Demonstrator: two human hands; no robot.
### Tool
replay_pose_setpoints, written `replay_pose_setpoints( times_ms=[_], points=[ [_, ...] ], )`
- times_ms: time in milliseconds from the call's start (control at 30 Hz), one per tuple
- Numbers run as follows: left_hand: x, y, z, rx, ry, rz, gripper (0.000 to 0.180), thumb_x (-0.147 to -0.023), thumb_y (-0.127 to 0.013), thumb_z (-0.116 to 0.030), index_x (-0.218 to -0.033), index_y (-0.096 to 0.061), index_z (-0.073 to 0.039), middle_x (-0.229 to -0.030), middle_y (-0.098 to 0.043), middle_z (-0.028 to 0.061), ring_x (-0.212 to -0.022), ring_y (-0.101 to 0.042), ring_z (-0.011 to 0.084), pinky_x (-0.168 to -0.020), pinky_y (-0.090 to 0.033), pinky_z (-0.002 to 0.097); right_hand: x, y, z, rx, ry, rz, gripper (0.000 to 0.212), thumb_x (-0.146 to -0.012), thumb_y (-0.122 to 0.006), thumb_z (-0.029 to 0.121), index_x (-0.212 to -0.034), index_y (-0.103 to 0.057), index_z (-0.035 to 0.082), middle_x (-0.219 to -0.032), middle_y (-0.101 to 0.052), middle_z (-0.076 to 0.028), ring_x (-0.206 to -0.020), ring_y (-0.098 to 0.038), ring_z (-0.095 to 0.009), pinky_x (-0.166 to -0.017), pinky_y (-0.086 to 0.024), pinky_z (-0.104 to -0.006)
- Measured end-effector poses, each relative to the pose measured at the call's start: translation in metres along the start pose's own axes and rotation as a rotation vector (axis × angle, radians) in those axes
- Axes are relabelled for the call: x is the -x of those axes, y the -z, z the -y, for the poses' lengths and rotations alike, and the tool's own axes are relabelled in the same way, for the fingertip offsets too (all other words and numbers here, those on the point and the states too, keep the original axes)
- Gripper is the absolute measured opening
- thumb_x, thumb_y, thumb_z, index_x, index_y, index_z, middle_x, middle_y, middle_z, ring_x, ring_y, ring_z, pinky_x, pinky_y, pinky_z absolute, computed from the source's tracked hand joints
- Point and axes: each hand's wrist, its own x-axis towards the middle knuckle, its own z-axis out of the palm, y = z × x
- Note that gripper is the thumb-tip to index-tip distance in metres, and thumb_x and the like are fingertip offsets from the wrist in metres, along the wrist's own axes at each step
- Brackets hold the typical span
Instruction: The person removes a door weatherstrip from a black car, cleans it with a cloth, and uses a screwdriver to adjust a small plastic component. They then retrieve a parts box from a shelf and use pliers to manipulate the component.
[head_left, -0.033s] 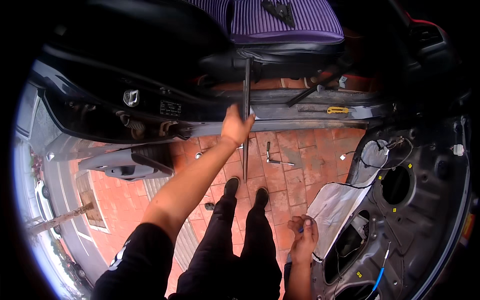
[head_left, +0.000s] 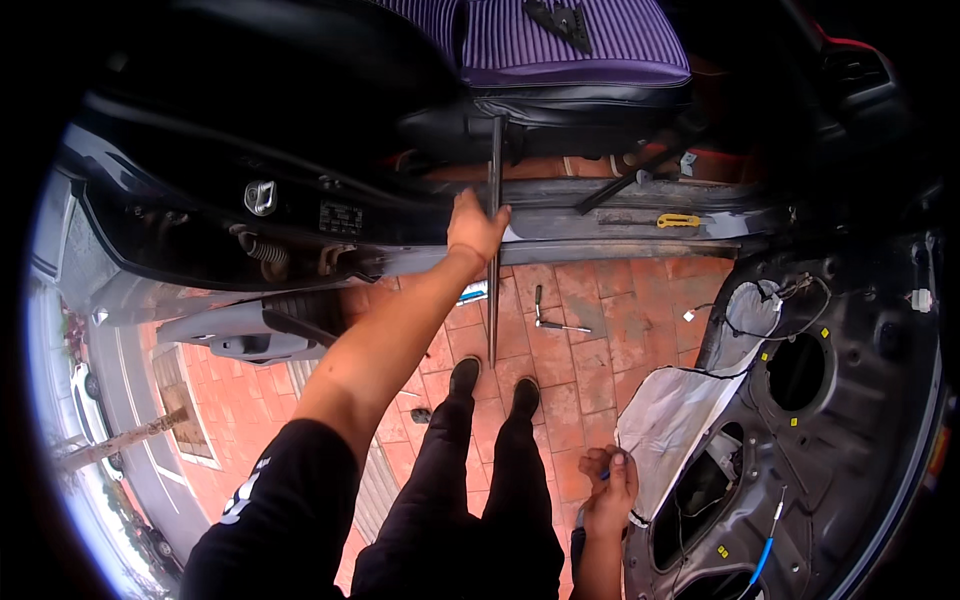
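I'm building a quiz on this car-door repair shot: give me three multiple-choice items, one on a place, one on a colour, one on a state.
1. Where does the lower tip of the long metal bar rest?
A. on the brick paving
B. on the seat
C. inside the door panel

2. What colour is the striped seat cover?
A. green
B. purple
C. white

3. How is the left hand placed?
A. hanging free
B. flat on the ground
C. closed around the bar

Answers:
1 A, the bar's tip meets the brick paving ahead of the shoes.
2 B, the cover shows purple stripes.
3 C, the fingers wrap the bar by the door sill; the right hand is at the silver sheet on the door panel.
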Motion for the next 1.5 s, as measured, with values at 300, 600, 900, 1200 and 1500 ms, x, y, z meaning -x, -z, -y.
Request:
replay_pose_setpoints(
  times_ms=[300,600,900,1200,1500],
  points=[
    [-0.068,-0.101,0.02,0.386,0.231,-0.09,0.05,-0.079,-0.073,-0.025,-0.116,-0.055,0.003,-0.104,-0.069,0.0251,-0.101,-0.066,0.043,-0.092,-0.05,0.0438,0.077,0.018,-0.094,-0.189,-0.223,-0.452,0.03,-0.099,-0.061,0.03,-0.108,-0.057,0.001,-0.081,-0.065,-0.011,-0.068,-0.064,-0.022,-0.064,-0.057,-0.0351],
    [0.137,0.142,-0.111,1.308,-0.32,1.393,0.042,-0.076,-0.067,0.003,-0.116,-0.058,-0.001,-0.094,-0.059,0.0013,-0.084,-0.056,0.0079,-0.069,-0.045,0.0246,0.164,-0.053,-0.023,-0.108,0.01,-0.201,0.04,-0.101,-0.059,0.029,-0.12,-0.057,-0.006,-0.07,-0.054,-0.004,-0.058,-0.052,-0.012,-0.06,-0.053,-0.0305],
    [0.295,0.332,-0.231,1.507,-0.438,1.634,0.028,-0.076,-0.065,-0.013,-0.1,-0.062,0.003,-0.08,-0.057,0.0084,-0.069,-0.056,0.0151,-0.062,-0.049,0.0315,0.334,-0.024,0.092,0.079,0.615,-0.099,0.042,-0.099,-0.064,0.027,-0.121,-0.052,-0.006,-0.07,-0.051,-0.001,-0.054,-0.049,-0.008,-0.052,-0.045,-0.0235],
    [0.524,0.454,-0.261,1.475,-1.101,1.173,0.051,-0.106,-0.046,-0.039,-0.136,-0.047,0.002,-0.074,-0.052,0.0018,-0.055,-0.047,0.0059,-0.052,-0.04,0.0216,0.544,0.063,0.126,0.06,1.508,-0.056,0.035,-0.087,-0.074,0.009,-0.111,-0.048,0.005,-0.08,-0.054,-0.009,-0.064,-0.051,-0.017,-0.06,-0.052,-0.0323],
    [0.612,0.544,-0.266,1.306,-1.034,1.272,0.062,-0.105,-0.04,-0.044,-0.131,-0.05,0.012,-0.061,-0.057,0.0073,-0.049,-0.054,0.0118,-0.047,-0.046,0.0251,0.637,0.097,0.124,0.164,1.782,-0.134,0.039,-0.088,-0.074,0.012,-0.116,-0.048,0.006,-0.087,-0.058,-0.014,-0.07,-0.061,-0.022,-0.065,-0.057,-0.0376]
  ],
)
